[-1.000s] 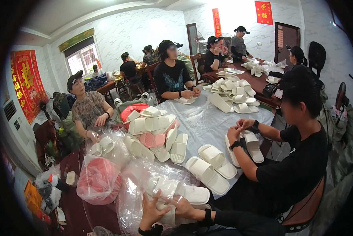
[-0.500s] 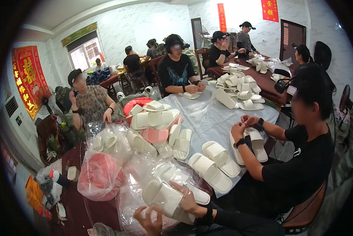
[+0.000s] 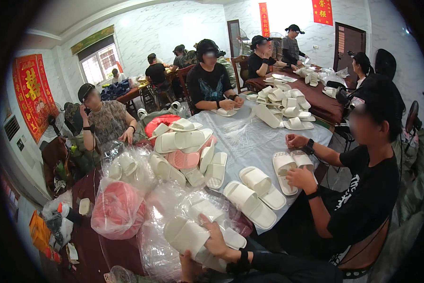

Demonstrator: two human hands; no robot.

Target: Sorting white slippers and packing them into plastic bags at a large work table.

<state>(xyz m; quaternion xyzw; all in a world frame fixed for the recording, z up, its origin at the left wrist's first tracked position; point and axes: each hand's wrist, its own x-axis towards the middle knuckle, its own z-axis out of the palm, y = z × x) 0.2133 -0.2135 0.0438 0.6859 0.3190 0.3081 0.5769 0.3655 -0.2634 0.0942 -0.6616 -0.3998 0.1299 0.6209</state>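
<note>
A white slipper point(image 3: 180, 233) is tilted up in my right hand point(image 3: 216, 241), whose fingers wrap over its strap and side. My left hand point(image 3: 189, 267) is at the slipper's lower edge, cut by the bottom of the view. Its thumb points up against the slipper, and its other fingers are mostly hidden. Just behind lies another white slipper point(image 3: 206, 210), partly covered by clear plastic wrap point(image 3: 157, 236). A pair of white slippers, with a nearer slipper point(image 3: 250, 205) and a farther slipper point(image 3: 263, 187), lies to the right of my hands.
A pink bundle in clear plastic point(image 3: 116, 210) stands to the left. Beyond it is a heap of white slippers with a pink slipper point(image 3: 182, 159). A co-worker point(image 3: 358, 188) sits close on the right, hands at another pair. More slippers point(image 3: 283, 101) are piled across the table.
My left hand has moved from spread fingers beside the slipper in to its lower edge. The slipper has shifted slightly left in my right hand. The right co-worker's hands have parted.
</note>
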